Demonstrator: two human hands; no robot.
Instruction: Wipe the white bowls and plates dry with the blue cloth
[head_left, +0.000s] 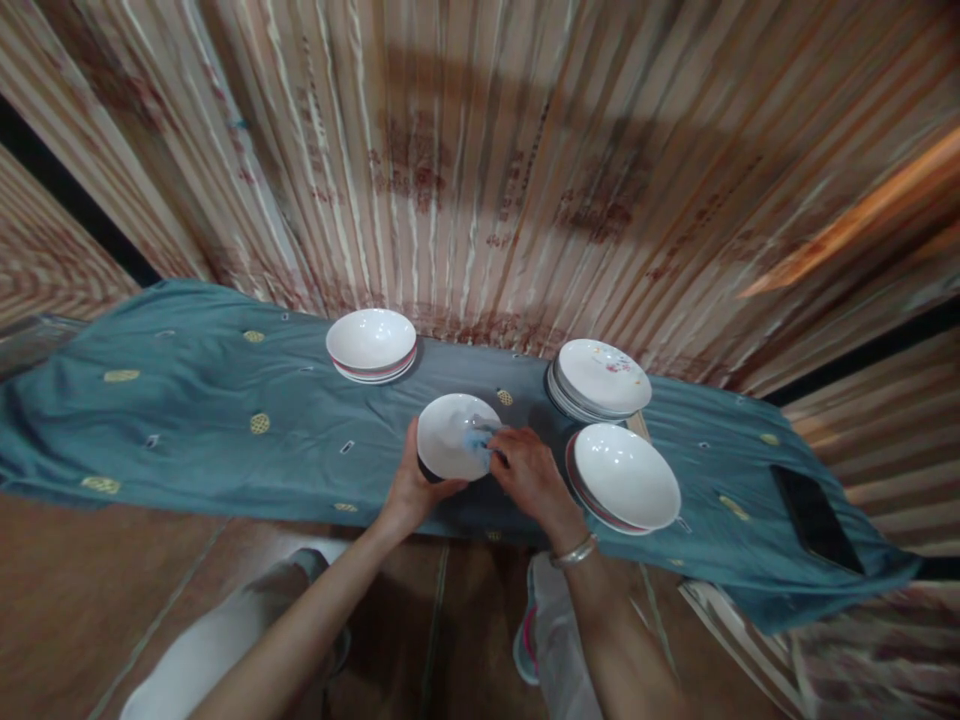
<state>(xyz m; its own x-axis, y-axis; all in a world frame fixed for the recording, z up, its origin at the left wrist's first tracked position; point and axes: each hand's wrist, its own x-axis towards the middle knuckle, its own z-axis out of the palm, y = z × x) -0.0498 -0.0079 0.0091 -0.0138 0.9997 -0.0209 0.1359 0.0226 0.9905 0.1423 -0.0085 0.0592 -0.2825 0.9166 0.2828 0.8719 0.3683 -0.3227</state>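
A white bowl [446, 432] is held over the near middle of the cloth-covered table, its inside facing me. My left hand [410, 490] grips its lower left rim, with the thumb along the near edge. Closed fingers of my right hand [525, 470] hold a small light-blue thing [475, 440] against the bowl's inner right side. Motion blur hides what kind of thing it is. Right beside my right hand stands a stack of white bowls [628, 476] with a red-rimmed one beneath.
Another stack of white bowls [371, 340] stands at the back left. Stacked plates [604, 378] with a flower print sit at the back right. A dark phone [816, 517] lies near the right end of the teal tablecloth [195, 400]. Behind hangs a striped curtain [465, 180].
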